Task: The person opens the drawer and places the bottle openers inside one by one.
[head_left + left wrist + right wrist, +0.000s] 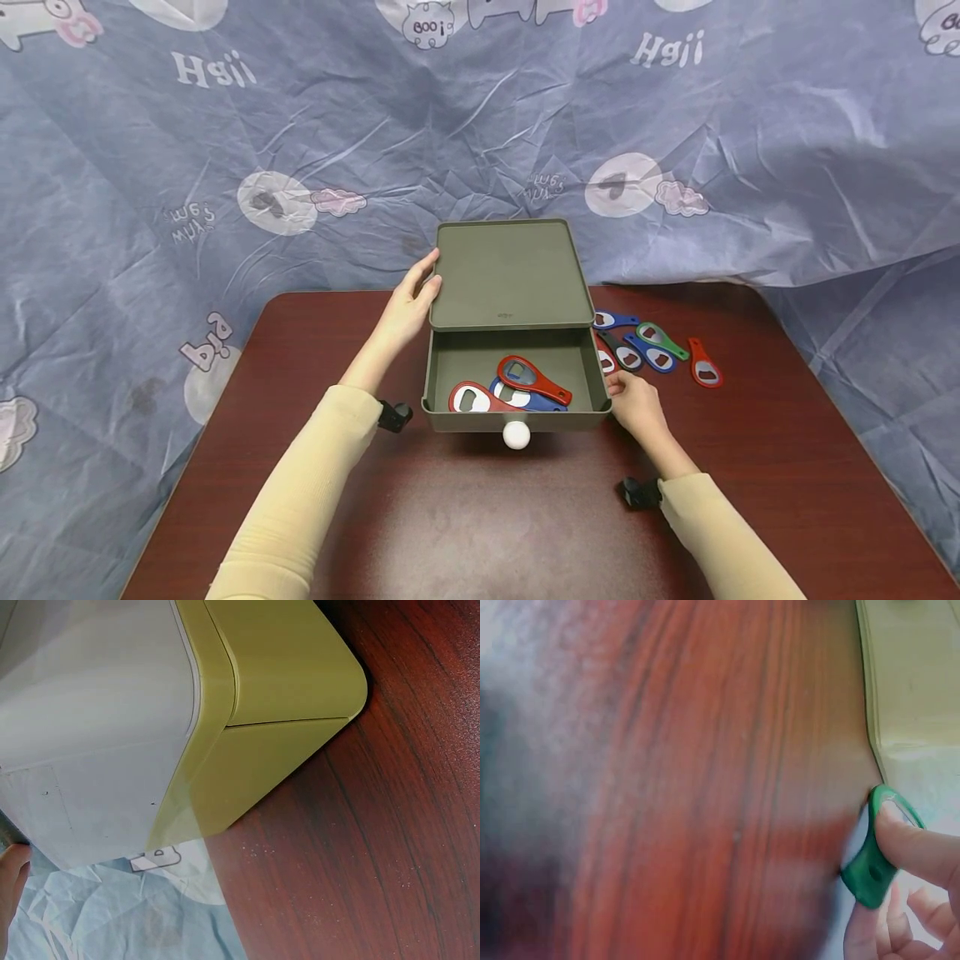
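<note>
A drawer box (510, 275) with an olive-grey top stands on the table, its drawer (517, 422) pulled out by a white knob (516, 435). Inside lie two red bottle openers, one (534, 379) on top, and a blue bottle opener (542, 402). My left hand (405, 315) touches the box's left side with fairly straight fingers; its thumb (13, 859) shows at the box edge in the left wrist view. Beside the drawer's right wall, my right hand (637, 407) pinches a green bottle opener (871, 874) between thumb and fingers, hidden in the head view.
Right of the box lie several more openers: blue (651, 354), another green one (662, 340), black (624, 353) and red (705, 364). The reddish-brown table (517, 517) meets a patterned blue cloth (360, 150) at the back.
</note>
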Motion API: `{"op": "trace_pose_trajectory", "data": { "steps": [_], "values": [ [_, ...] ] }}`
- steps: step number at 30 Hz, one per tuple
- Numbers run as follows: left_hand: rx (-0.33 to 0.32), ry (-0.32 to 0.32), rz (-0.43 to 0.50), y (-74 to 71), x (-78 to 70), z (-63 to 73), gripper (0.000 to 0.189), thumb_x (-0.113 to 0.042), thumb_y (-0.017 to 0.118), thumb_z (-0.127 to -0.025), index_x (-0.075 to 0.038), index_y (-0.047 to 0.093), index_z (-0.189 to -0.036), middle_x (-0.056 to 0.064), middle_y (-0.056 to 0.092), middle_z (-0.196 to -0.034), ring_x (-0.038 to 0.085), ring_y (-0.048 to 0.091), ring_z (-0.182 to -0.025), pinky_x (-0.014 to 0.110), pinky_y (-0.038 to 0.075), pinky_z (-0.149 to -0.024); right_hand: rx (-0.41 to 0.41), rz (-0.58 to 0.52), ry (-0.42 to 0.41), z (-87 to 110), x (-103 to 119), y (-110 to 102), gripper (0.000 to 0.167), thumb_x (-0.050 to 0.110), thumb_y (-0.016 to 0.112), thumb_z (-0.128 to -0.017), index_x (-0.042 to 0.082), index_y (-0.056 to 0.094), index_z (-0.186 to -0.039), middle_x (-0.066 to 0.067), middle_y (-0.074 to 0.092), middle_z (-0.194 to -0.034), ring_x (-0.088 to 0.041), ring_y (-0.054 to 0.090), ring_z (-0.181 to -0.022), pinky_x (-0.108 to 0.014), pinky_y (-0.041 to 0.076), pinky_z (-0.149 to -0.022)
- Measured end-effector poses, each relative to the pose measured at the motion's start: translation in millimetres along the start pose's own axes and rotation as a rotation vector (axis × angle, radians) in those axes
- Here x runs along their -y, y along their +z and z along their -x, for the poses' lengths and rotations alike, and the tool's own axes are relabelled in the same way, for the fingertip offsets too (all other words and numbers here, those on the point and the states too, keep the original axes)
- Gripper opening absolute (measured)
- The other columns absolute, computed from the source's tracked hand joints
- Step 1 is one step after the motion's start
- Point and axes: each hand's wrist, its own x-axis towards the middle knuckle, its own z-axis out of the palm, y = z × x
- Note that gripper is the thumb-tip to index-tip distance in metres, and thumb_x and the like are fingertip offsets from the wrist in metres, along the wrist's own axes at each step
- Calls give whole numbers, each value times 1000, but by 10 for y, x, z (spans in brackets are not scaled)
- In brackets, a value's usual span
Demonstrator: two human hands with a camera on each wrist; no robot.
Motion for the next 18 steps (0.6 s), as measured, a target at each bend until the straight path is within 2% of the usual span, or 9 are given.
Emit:
{"op": "trace_pose_trajectory", "data": {
  "steps": [1, 3, 7, 12, 15, 18],
  "values": [
    [1, -3, 2, 1, -1, -2, 51, -23, 42, -107, -20, 30, -156, 7, 27, -162, 23, 28, -149, 40, 27, -121, 1, -6, 0, 7, -4, -10, 15, 1, 59, -81, -1, 70, -91, -13, 69, -80, -24, 62, -75, -33, 47, -68],
    [-2, 6, 6, 3, 101, -48, 51, -26, 42, -107, -24, 30, -156, 4, 28, -162, 22, 28, -149, 40, 28, -120, 16, -27, 10, 19, -9, -41, 13, 0, 60, -80, -1, 70, -89, -12, 69, -78, -19, 60, -72, -28, 44, -65],
    [-12, 22, 0, 15, 115, -47, 50, -28, 43, -106, -26, 31, -155, 3, 29, -161, 21, 30, -148, 39, 29, -120, 73, -74, 45, 38, -1, -168, 11, 3, 67, -82, -2, 69, -92, -12, 72, -79, -9, 58, -66, -25, 44, -59],
    [-18, 22, -5, 19, 109, -42, 49, -29, 43, -106, -27, 33, -155, 3, 31, -161, 21, 32, -147, 39, 30, -119, 132, -128, 78, 28, 89, -441, 32, 23, 80, -82, -2, 68, -100, -9, 74, -84, -4, 57, -68, -26, 46, -61],
    [-19, 20, -5, 19, 109, -43, 49, -29, 43, -106, -27, 33, -155, 3, 31, -161, 21, 31, -147, 40, 30, -119, 159, -173, 82, 0, 189, -648, 42, 30, 80, -82, -2, 66, -107, -3, 74, -85, -1, 58, -70, -24, 48, -63],
    [-20, 22, -2, 17, 111, -44, 49, -28, 43, -106, -27, 33, -155, 3, 31, -161, 20, 30, -148, 39, 30, -119, 164, -227, 69, -20, 324, -868, 46, 30, 79, -84, -3, 64, -112, 5, 71, -85, 3, 58, -71, -21, 49, -64]
  ]
}}
